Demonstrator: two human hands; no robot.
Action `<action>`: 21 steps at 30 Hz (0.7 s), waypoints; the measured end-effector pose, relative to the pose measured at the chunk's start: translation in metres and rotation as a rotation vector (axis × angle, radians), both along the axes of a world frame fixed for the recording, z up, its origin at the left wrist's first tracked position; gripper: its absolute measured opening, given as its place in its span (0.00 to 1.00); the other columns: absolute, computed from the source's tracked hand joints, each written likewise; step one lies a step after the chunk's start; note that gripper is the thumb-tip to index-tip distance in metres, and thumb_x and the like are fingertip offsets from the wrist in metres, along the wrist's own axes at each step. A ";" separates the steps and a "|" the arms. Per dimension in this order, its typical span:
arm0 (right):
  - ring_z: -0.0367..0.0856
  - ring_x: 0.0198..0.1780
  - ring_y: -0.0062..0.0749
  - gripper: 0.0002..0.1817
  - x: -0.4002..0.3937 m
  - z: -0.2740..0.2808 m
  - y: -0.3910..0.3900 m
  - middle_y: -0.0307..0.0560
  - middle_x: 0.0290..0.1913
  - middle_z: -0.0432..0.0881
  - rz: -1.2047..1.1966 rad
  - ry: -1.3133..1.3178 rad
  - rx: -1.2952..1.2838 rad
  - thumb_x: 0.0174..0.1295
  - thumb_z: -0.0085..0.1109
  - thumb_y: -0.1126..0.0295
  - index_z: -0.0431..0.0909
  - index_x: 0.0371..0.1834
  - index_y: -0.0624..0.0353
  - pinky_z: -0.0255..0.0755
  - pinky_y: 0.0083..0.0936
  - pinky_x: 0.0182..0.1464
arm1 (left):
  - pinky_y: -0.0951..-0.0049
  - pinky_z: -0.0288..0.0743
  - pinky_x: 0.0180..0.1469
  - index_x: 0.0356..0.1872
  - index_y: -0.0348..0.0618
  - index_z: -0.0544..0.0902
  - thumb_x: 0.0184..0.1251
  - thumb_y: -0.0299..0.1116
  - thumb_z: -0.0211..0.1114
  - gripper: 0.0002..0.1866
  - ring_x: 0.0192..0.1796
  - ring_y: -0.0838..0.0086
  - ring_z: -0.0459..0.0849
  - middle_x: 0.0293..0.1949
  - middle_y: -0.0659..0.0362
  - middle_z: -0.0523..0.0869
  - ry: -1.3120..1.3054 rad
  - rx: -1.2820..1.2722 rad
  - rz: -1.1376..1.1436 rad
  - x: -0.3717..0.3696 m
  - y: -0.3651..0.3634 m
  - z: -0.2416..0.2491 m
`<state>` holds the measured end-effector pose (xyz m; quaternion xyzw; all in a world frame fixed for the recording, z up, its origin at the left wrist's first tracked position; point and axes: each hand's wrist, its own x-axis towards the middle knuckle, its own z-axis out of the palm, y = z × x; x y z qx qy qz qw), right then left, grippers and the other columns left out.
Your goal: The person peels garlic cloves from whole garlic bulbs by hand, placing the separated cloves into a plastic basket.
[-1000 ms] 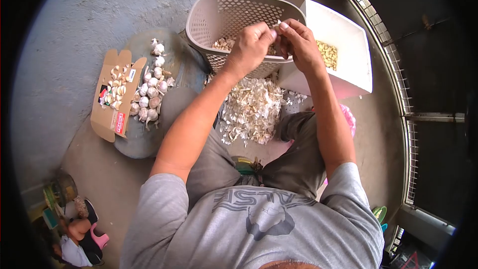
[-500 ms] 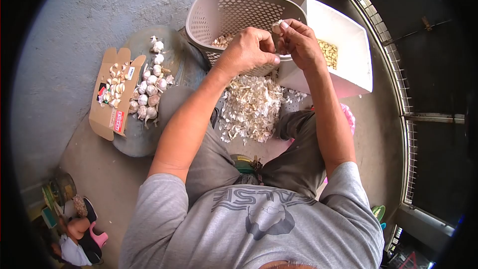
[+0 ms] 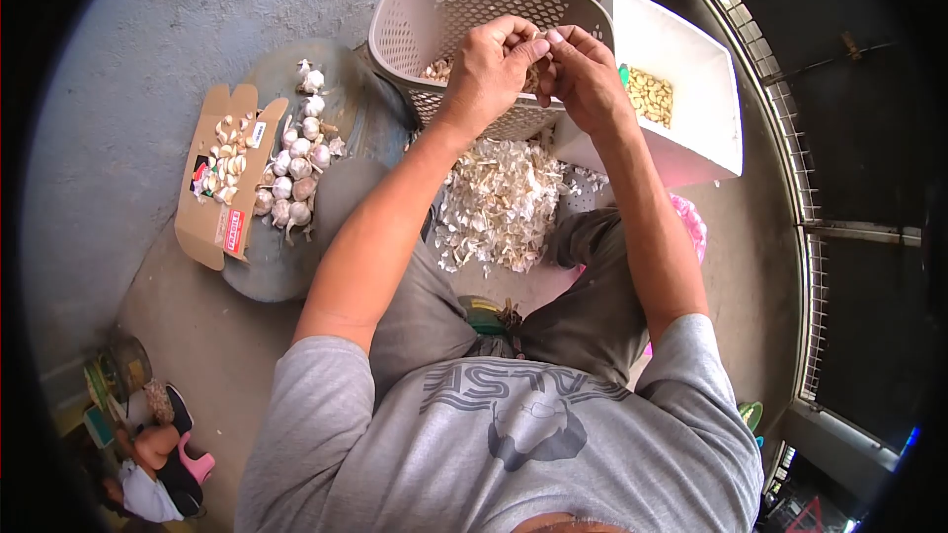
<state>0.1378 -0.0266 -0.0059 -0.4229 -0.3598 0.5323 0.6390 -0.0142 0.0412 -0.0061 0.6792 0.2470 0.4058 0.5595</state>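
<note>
Above the front rim of a grey-brown perforated basket (image 3: 395,64), my left hand (image 3: 494,69) and my right hand (image 3: 590,79) meet at the fingertips. Both are closed on a small garlic piece (image 3: 538,38), partly covered by the fingers. Garlic cloves (image 3: 437,69) lie inside the basket. Below the hands a heap of papery garlic skins (image 3: 502,202) spreads over a surface between my knees. Just right of the basket, a white foam box (image 3: 691,69) holds peeled cloves (image 3: 650,97) and something green.
Whole garlic bulbs (image 3: 301,168) sit on a round grey-blue surface (image 3: 259,276) at the left. A cardboard box (image 3: 202,222) with loose cloves stands beside them. At the lower left is part of another person (image 3: 153,444). A metal grille (image 3: 810,316) runs along the right.
My left hand has moved up and right to meet my right hand at the garlic piece. The green thing in the foam box has come into view.
</note>
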 end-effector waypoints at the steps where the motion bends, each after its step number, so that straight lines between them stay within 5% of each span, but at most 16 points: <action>1: 0.79 0.21 0.23 0.12 0.000 0.000 0.000 0.37 0.27 0.79 0.005 -0.004 -0.005 0.76 0.62 0.62 0.75 0.38 0.58 0.74 0.23 0.22 | 0.81 0.81 0.33 0.46 0.34 0.86 0.77 0.32 0.67 0.09 0.33 0.84 0.85 0.33 0.61 0.89 0.039 0.030 0.018 -0.001 -0.001 0.003; 8: 0.80 0.24 0.22 0.12 0.005 -0.006 0.002 0.39 0.28 0.80 -0.015 -0.177 0.050 0.77 0.59 0.62 0.75 0.40 0.59 0.76 0.23 0.23 | 0.73 0.81 0.34 0.43 0.33 0.83 0.76 0.33 0.67 0.11 0.33 0.75 0.88 0.35 0.54 0.90 0.123 0.231 0.064 -0.002 -0.002 0.000; 13: 0.83 0.27 0.23 0.11 0.009 -0.008 0.000 0.40 0.31 0.82 0.101 0.017 0.048 0.78 0.57 0.63 0.75 0.43 0.59 0.79 0.23 0.25 | 0.61 0.80 0.36 0.39 0.35 0.77 0.74 0.34 0.67 0.12 0.32 0.58 0.87 0.34 0.46 0.85 0.174 0.578 0.180 0.000 -0.005 -0.005; 16: 0.83 0.28 0.24 0.10 0.002 -0.012 0.007 0.40 0.32 0.82 0.024 0.154 0.019 0.80 0.55 0.63 0.75 0.44 0.59 0.80 0.24 0.27 | 0.56 0.80 0.38 0.40 0.36 0.75 0.74 0.31 0.67 0.10 0.34 0.56 0.86 0.33 0.47 0.82 0.110 0.554 0.120 0.002 -0.012 -0.004; 17: 0.83 0.28 0.24 0.10 -0.001 -0.014 0.009 0.40 0.33 0.82 -0.025 0.211 0.003 0.80 0.54 0.63 0.75 0.45 0.59 0.81 0.24 0.27 | 0.55 0.81 0.38 0.41 0.35 0.75 0.72 0.29 0.68 0.10 0.35 0.56 0.87 0.35 0.47 0.82 0.092 0.793 0.208 0.006 -0.013 -0.009; 20: 0.83 0.28 0.25 0.12 0.000 -0.009 0.005 0.40 0.34 0.83 0.011 0.176 0.079 0.81 0.52 0.61 0.75 0.47 0.59 0.83 0.25 0.29 | 0.58 0.81 0.35 0.41 0.35 0.77 0.71 0.28 0.69 0.09 0.33 0.57 0.87 0.33 0.48 0.84 0.090 0.786 0.187 0.009 0.000 -0.016; 21: 0.84 0.28 0.26 0.13 -0.005 -0.003 0.004 0.41 0.36 0.83 -0.031 0.199 0.069 0.82 0.51 0.60 0.75 0.47 0.60 0.85 0.26 0.31 | 0.61 0.81 0.34 0.39 0.35 0.78 0.71 0.28 0.69 0.08 0.32 0.58 0.88 0.31 0.48 0.85 0.052 0.435 0.139 0.006 -0.005 0.000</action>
